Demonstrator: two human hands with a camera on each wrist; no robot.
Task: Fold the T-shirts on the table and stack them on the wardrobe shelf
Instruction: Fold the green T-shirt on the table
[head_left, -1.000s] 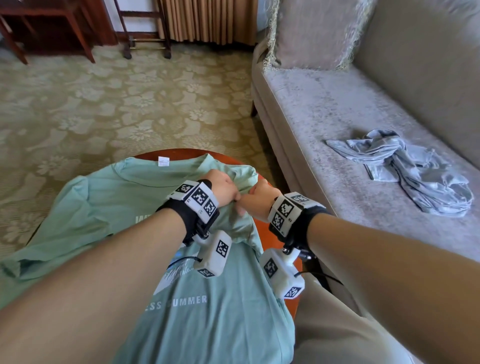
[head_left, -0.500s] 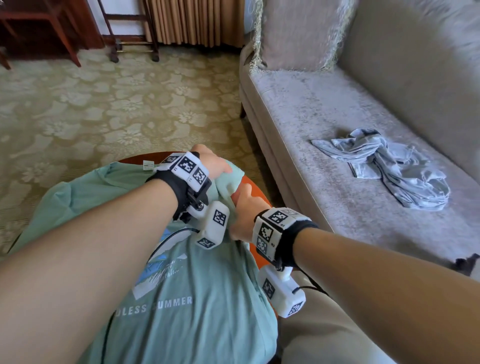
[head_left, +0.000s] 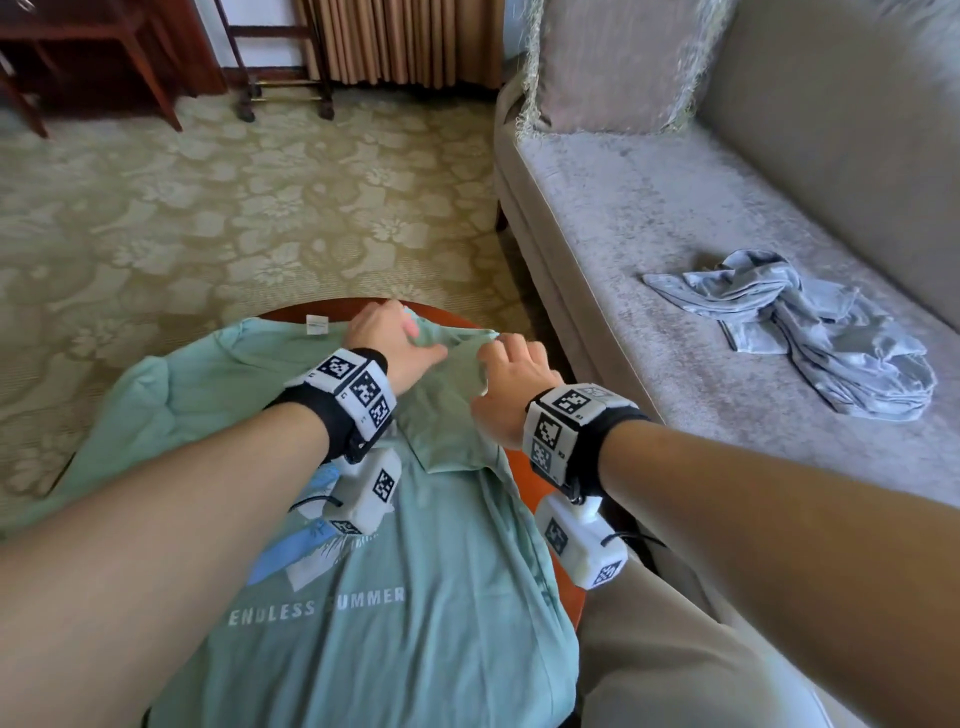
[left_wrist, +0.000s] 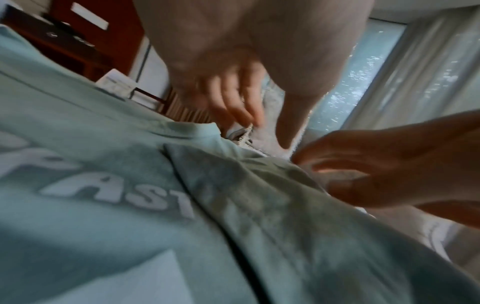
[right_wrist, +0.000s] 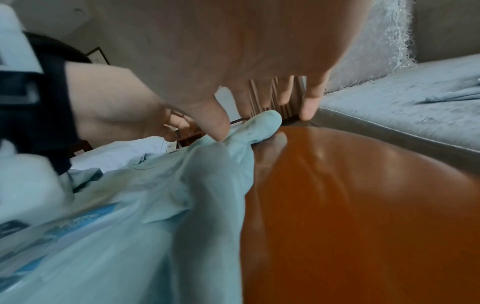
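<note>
The left hand (head_left: 396, 340) lies on the far shoulder area of the green T-shirt (head_left: 395, 613), fingers loosely spread and reaching down toward the cloth; the left wrist view blurs them, so firm contact cannot be confirmed. The right hand (head_left: 511, 384) sits just beside it, to its right, on the folded-in right sleeve (head_left: 447, 410). In the right wrist view its thumb tip (right_wrist: 218, 131) presses onto a raised ridge of the fabric while the other fingers (right_wrist: 310, 102) hang relaxed over the bench edge, gripping nothing. Both hands are open and near each other, close to touching.

The T-shirt is spread front-up on the round bench (right_wrist: 350, 205), collar at the far side, its white neck label (head_left: 315, 325) showing. The near hem runs out of the head view and the forearms cover much of the left half. The print reads "ENDLESS", then a word partly hidden by the left wrist camera.

The cloth is soft, matte and lightly creased; the bench is glossy reddish-brown wood. To the right is a grey velvety sofa (head_left: 675, 249) with a crumpled pale blue-grey garment (head_left: 810, 332) on its seat and a fringed cushion (head_left: 618, 62) at the far end. The floor carries a floral-patterned carpet (head_left: 234, 208).
</note>
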